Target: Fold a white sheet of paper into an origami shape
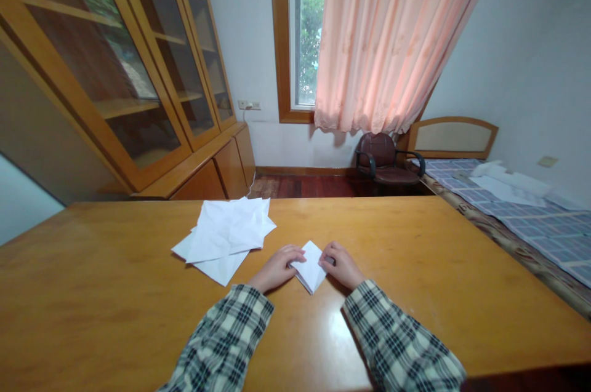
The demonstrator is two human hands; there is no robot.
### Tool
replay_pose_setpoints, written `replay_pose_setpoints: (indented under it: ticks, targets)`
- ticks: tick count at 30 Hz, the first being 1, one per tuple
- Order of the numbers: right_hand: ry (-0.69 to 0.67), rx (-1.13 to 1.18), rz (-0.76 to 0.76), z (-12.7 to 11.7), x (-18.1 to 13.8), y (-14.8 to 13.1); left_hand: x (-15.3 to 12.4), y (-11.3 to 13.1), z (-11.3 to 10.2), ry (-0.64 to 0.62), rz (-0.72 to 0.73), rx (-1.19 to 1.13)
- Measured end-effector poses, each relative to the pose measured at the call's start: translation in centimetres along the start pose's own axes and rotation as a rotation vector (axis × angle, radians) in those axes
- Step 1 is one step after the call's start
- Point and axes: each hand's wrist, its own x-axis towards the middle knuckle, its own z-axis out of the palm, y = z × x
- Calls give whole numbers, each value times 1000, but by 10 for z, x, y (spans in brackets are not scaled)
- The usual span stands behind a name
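A small white folded paper (311,266), diamond-shaped, lies on the wooden table (438,269) in front of me. My left hand (278,267) presses its fingertips on the paper's left edge, fingers curled. My right hand (340,264) pinches the paper's right edge, fingers curled too. Both sleeves are black-and-white plaid.
A loose pile of white paper sheets (226,233) lies to the left of my hands. Behind the table stand a glass-fronted wooden cabinet (138,72), a dark office chair (385,161) under a pink curtain (392,35), and a bed (517,207) at right.
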Motion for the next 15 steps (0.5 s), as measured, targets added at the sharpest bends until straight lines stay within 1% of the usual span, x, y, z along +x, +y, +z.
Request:
replay_pose_setpoints:
  ticks: [6,10,15]
  targets:
    - [27,-18,-24,3,0,4,0,7,-2,66,5,126]
    - [42,-28,-24,3,0,4,0,11,-1,103,-42,206]
    - [42,-2,-27,0,-1,-1,2,8,5,143,-88,251]
